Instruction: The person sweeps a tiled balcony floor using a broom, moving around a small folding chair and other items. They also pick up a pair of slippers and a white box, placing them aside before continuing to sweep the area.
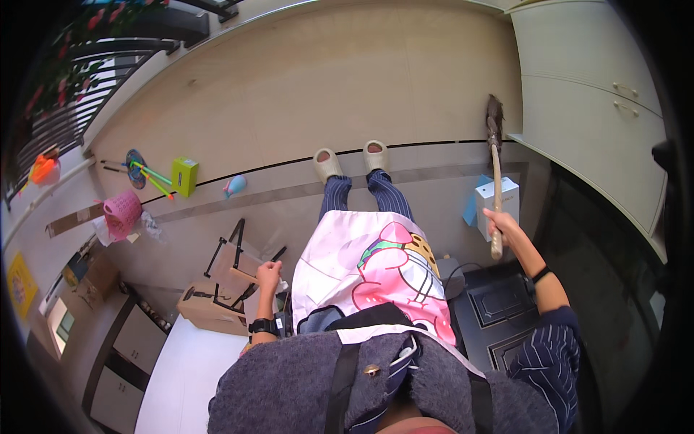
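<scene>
My right hand grips a pale wooden stick handle. At the handle's far end a dark mop-like head touches the floor beside the base of the cream cabinet. My left hand is raised near my waist with its fingers curled together; whether something thin is between them I cannot tell. Close to that hand is a black folding metal frame resting around a cardboard box. A pink cartoon-print apron covers my front, above striped trousers and beige slippers.
A white box and blue sheet stand by the handle. The cream cabinet is at the right. To the left are a green box, a blue-and-pink balloon-like toy, a pink basket and a black railing.
</scene>
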`<state>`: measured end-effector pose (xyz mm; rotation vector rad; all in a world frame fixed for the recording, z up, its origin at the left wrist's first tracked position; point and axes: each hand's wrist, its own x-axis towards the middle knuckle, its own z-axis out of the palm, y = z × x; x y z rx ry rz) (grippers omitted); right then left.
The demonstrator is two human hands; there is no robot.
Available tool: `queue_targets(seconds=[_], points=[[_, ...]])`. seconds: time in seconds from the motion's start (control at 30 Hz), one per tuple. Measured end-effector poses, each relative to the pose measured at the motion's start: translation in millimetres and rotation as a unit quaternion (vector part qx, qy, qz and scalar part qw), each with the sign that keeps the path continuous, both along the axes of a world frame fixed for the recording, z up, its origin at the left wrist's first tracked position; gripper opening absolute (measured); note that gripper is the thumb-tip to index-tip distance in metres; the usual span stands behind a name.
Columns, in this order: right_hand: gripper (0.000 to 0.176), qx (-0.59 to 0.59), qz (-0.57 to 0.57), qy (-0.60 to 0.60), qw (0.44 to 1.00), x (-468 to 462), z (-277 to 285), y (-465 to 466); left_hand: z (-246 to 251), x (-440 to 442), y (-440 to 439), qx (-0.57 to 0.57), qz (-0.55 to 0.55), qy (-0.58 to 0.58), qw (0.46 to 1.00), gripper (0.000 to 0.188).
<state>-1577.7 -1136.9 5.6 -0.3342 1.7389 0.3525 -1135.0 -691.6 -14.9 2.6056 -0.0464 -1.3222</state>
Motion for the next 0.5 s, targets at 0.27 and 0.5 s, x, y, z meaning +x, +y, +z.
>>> queue_targets(seconds=[0.27,0.5], points=[[0.006,0.020,-0.112,-0.133,0.985,225.8,-43.3,69.2,20.2,-45.2,70.9,0.004,0.081,-0.031,0.996,0.024],[0.012,0.161,-0.053,-0.307,0.936,338.6,62.2,109.6,5.8,-24.7,106.8,-0.034,0.166,-0.028,0.985,0.026]])
